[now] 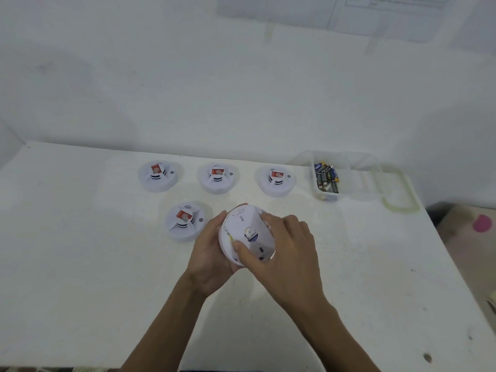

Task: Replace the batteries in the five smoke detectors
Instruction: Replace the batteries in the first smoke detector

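I hold one white smoke detector (pixel 248 232) above the table with both hands, its underside turned up toward me. My left hand (pixel 209 251) cups its left rim from below. My right hand (pixel 284 245) grips its right side, thumb pressed on the back plate. Three more detectors stand in a row at the back: left (pixel 158 176), middle (pixel 218 177) and right (pixel 276 181). A fourth (pixel 185 220) sits just left of my hands. Each of these shows a red label on top. Several batteries (pixel 327 178) lie in a clear plastic box (pixel 346 183).
The white table (pixel 80 264) meets a white wall at the back. The box's clear lid (pixel 397 191) lies at its right. Beyond the table's right edge is a floor with a pink object (pixel 482 223).
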